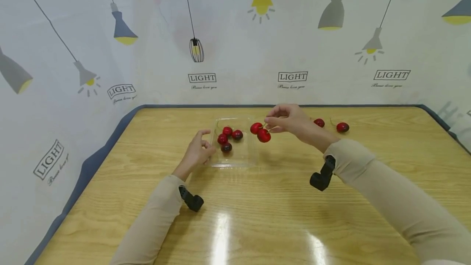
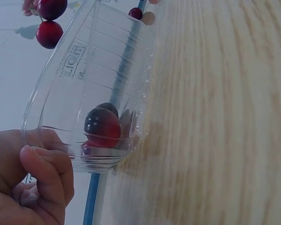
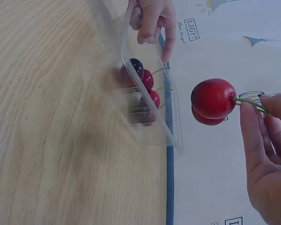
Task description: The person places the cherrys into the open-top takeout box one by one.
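A clear plastic box [image 1: 243, 154] stands on the table with several dark red cherries [image 1: 237, 135] inside, near its left side. My left hand [image 1: 198, 149] holds the box's left rim with thumb and fingers; in the left wrist view the thumb [image 2: 33, 159] lies at the edge. Above the box's right edge, my right hand [image 1: 290, 122] pinches the green stems [image 3: 250, 104] of two bright red cherries [image 1: 263, 135]. They hang close together, and in the right wrist view the front cherry [image 3: 213, 98] partly covers the other.
Two more cherries lie on the wooden table [image 1: 279, 216] to the right: one [image 1: 319, 122] just behind the right wrist, another [image 1: 342, 127] farther right. A white curtain [image 1: 235, 52] printed with lamps stands behind the table's back edge.
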`<state>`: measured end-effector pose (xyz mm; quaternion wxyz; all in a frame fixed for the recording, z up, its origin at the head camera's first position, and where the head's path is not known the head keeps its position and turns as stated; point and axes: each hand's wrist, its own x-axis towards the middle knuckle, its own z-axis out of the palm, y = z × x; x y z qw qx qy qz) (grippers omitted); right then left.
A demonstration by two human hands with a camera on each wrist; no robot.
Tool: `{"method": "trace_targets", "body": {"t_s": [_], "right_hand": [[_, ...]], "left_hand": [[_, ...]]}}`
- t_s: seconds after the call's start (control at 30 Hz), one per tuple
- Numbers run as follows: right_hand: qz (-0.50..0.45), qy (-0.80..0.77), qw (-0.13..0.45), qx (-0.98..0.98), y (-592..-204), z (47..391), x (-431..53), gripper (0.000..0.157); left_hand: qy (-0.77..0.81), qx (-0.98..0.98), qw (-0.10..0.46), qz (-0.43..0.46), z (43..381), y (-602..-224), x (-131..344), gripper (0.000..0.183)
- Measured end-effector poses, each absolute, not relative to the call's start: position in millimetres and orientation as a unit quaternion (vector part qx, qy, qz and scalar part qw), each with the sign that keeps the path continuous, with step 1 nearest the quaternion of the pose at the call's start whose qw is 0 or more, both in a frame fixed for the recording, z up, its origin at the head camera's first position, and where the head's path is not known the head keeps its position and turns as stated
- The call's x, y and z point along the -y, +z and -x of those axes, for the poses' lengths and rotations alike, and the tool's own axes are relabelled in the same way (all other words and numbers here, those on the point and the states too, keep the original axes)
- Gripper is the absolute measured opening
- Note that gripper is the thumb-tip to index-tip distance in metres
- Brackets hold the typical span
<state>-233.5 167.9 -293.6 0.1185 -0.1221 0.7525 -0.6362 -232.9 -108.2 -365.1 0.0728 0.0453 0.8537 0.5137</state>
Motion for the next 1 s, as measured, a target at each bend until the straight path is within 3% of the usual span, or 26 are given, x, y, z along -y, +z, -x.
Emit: {"method": "trace_targets", "body": {"t_s": [1.0], "right_hand": [[0.066,-0.618,0.095,-0.777,-313,279,-114,0.020]], "left_hand": [[0.513,-0.854,0.058,-0.057,232,-366,106,0.061]]}}
